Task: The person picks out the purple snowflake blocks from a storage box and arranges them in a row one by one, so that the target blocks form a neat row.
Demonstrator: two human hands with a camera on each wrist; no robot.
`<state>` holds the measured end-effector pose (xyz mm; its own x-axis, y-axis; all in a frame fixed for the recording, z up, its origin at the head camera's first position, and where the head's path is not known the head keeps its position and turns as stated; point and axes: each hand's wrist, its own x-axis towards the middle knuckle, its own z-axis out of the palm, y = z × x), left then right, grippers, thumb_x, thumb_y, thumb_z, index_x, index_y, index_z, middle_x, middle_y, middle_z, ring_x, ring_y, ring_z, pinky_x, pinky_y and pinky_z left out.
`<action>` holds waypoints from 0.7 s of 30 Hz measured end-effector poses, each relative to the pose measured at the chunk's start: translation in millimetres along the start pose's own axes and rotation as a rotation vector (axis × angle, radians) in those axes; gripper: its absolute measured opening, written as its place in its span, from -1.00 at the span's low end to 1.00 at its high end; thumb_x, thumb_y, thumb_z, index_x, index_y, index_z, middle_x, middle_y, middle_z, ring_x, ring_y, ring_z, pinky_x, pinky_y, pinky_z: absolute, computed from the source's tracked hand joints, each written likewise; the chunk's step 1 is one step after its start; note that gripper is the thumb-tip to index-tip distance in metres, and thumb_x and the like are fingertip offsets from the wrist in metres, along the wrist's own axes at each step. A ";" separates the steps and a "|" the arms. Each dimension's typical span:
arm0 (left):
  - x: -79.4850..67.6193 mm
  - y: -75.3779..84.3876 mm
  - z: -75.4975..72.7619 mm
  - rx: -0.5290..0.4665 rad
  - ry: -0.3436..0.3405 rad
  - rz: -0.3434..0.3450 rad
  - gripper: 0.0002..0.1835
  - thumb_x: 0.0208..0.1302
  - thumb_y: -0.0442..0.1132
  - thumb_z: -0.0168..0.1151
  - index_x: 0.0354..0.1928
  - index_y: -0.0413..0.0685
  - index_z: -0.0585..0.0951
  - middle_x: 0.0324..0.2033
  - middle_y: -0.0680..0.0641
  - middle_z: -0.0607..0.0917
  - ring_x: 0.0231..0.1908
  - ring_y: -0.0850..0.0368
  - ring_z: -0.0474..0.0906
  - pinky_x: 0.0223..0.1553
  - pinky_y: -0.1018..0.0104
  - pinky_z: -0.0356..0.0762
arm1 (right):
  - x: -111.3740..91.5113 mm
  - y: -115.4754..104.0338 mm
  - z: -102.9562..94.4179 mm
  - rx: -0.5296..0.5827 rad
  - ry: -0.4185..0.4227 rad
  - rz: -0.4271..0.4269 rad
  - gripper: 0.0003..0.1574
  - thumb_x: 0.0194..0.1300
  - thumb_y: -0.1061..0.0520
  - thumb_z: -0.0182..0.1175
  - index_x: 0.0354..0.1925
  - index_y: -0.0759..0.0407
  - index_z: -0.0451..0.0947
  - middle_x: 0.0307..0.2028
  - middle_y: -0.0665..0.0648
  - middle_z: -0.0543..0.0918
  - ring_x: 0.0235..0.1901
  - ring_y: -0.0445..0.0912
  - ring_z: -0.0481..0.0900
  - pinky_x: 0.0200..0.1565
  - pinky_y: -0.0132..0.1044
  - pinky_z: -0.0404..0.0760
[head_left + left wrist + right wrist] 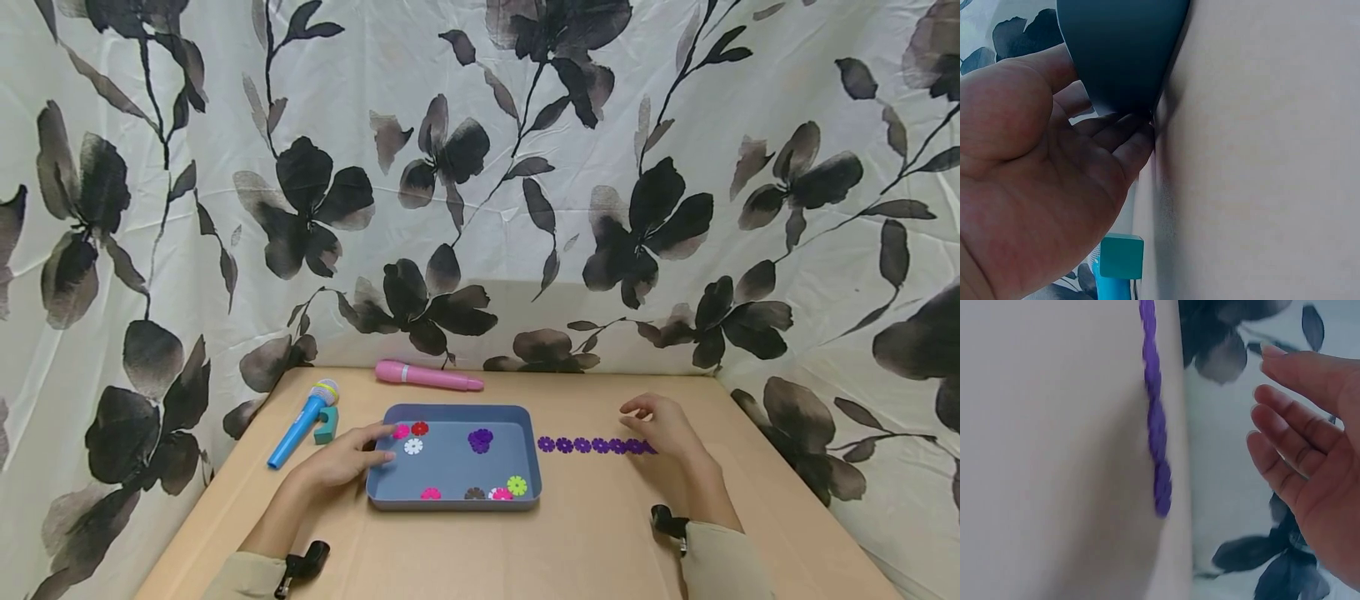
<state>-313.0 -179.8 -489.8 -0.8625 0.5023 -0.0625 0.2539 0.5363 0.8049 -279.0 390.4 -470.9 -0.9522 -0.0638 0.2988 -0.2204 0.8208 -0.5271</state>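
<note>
head view: purple flower row (pixel 582 446), apparently laid, three o'clock of tray (pixel 454 505); purple cluster (pixel 480 442) inside, seemingly unused. left hand (pixel 337 458): grasping tray, nine o'clock. right hand (pixel 667 429): holding nothing, near row's three o'clock end.

Hands: 2, L hand (pixel 337 460) + R hand (pixel 666 427). Tray (pixel 450 468): 1. Loose flower discs in tray, excl. purple: approx. 8, viz. pink discs (pixel 401 431) x3, white discs (pixel 413 447) x2 (1 mostly hidden), red disc (pixel 420 427) x1, brown disc (pixel 474 493) x1, lime disc (pixel 517 485) x1. Purple pile (pixel 480 437): 1, no. of pcs unclear. Purple row (pixel 582 445): 1, min. 6 discs. Blue mic (pixel 296 429): 1. Pink stick-shaped item (pixel 427 377): 1. Teal block (pixel 326 425): 1. Blk wrist devices (pixel 307 560): 2.
</note>
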 end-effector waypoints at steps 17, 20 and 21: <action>0.9 0.3 0.7 0.005 -0.001 -0.013 -0.34 0.48 -0.08 0.29 0.52 -0.14 0.40 0.56 -0.38 0.24 0.59 -0.43 -0.01 0.54 -0.39 0.01 | 14.9 -61.5 37.0 0.096 -0.019 -0.141 -0.71 0.34 0.19 0.41 0.03 0.20 0.72 0.04 0.18 0.74 -0.03 0.11 0.67 -0.01 0.05 0.69; 0.9 0.1 0.6 0.002 -0.001 -0.012 -0.34 0.48 -0.07 0.29 0.52 -0.14 0.40 0.56 -0.39 0.22 0.59 -0.43 -0.02 0.54 -0.39 0.00 | 16.1 -75.1 45.2 0.097 -0.034 -0.162 -0.73 0.35 0.20 0.40 0.02 0.18 0.72 0.04 0.17 0.73 -0.02 0.09 0.66 -0.01 0.05 0.70; 0.8 0.1 0.6 0.002 0.000 -0.012 -0.34 0.48 -0.07 0.29 0.52 -0.14 0.40 0.56 -0.39 0.22 0.59 -0.43 -0.02 0.54 -0.39 0.00 | 16.5 -79.7 48.2 0.096 -0.044 -0.167 -0.74 0.36 0.20 0.40 0.01 0.17 0.73 0.04 0.15 0.73 -0.03 0.08 0.66 -0.01 0.04 0.69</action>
<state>-313.4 -179.0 -490.1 -0.8655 0.4957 -0.0721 0.2446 0.5439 0.8027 -287.4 296.5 -462.4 -0.9086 -0.2207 0.3546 -0.3931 0.7388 -0.5474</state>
